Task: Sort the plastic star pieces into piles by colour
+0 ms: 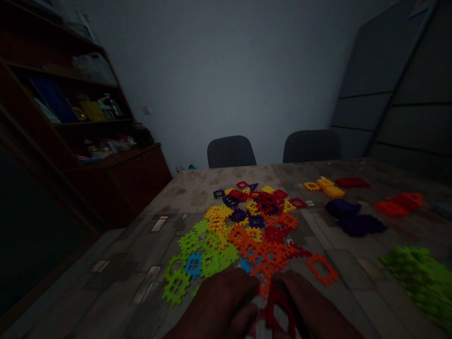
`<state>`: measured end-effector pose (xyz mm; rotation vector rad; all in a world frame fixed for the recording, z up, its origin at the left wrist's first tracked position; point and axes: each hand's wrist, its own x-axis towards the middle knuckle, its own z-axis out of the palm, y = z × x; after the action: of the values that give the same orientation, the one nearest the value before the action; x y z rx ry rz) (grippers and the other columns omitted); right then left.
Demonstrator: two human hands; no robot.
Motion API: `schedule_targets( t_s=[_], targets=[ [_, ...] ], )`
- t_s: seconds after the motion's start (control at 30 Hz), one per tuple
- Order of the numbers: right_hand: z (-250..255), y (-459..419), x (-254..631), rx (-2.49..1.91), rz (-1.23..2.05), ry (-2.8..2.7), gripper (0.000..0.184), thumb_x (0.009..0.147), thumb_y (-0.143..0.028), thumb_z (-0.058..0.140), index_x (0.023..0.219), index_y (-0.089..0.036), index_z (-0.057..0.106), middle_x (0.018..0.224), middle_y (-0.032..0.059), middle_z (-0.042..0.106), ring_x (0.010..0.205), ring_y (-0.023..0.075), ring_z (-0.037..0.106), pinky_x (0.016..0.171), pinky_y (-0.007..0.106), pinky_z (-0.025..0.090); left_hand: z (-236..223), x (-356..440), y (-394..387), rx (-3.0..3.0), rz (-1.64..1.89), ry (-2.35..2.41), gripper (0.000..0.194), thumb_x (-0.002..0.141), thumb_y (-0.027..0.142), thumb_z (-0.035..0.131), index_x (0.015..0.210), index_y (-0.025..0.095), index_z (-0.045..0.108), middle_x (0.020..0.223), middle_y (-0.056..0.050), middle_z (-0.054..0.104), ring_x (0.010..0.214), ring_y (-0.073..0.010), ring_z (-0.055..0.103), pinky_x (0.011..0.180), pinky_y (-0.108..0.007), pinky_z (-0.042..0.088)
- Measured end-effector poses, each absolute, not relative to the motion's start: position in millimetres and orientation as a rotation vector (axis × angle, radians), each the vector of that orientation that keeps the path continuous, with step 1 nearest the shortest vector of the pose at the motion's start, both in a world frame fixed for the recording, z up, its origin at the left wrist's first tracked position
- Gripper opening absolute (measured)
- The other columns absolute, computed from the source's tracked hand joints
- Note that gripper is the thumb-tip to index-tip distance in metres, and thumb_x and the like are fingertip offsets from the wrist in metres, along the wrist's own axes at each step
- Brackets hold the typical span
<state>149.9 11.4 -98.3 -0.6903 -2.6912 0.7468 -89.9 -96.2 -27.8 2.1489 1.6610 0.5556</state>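
Both of my hands are at the bottom edge, close together over the near side of a heap of flat, interlocking plastic pieces [247, 226] in green, yellow, orange, red, purple and blue. My left hand [221, 303] is curled, its fingers resting against the heap. My right hand [303, 306] is closed beside it. A dark red frame-shaped piece [278, 308] sits between the two hands, gripped by their fingers. A single orange frame piece [322, 268] lies just right of the heap. The room is dim, so finger detail is poor.
Sorted piles lie on the patterned table [141, 268]: green [422, 278], purple [353, 216], orange [399, 203], red [353, 182], yellow [325, 187]. Two dark chairs [231, 151] stand at the far edge. A wooden shelf unit [81, 122] fills the left wall.
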Motion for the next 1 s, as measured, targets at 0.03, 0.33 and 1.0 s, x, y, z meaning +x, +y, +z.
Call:
schedule_targets(
  t_s=[0.03, 0.33, 1.0],
  targets=[
    [-101, 10, 150, -0.673, 0.761, -2.664, 0.067, 0.088, -0.039, 0.073, 0.148, -0.022, 0.053, 0.144, 0.0163, 0.064, 0.126, 0.0324, 0.065, 0.101, 0.038, 0.055, -29, -91, -96, 2.135, 0.564, 1.679, 0.028, 0.098, 0.021, 0.056, 0.122, 0.025, 0.067, 0.114, -0.007, 0.075, 0.101, -0.0227, 0.069, 0.088, -0.033, 0.055],
    [-88, 24, 139, -0.346, 0.878, -2.717, 0.070, 0.080, -0.033, 0.079, 0.146, -0.029, 0.057, 0.131, 0.0122, 0.071, 0.112, 0.0303, 0.068, 0.096, 0.038, 0.055, -22, -93, -93, 2.027, 0.534, 1.719, 0.032, 0.096, 0.013, 0.053, 0.118, 0.029, 0.071, 0.110, -0.002, 0.076, 0.100, -0.0194, 0.071, 0.089, -0.029, 0.052],
    [-184, 20, 116, -0.249, 0.380, -2.569, 0.075, 0.088, -0.035, 0.075, 0.155, -0.029, 0.044, 0.125, 0.0111, 0.075, 0.099, 0.0292, 0.072, 0.082, 0.037, 0.059, -12, -94, -95, 1.976, 0.399, 1.777, 0.026, 0.097, 0.013, 0.057, 0.114, 0.026, 0.071, 0.111, -0.004, 0.075, 0.099, -0.0214, 0.070, 0.087, -0.034, 0.053]
  ],
)
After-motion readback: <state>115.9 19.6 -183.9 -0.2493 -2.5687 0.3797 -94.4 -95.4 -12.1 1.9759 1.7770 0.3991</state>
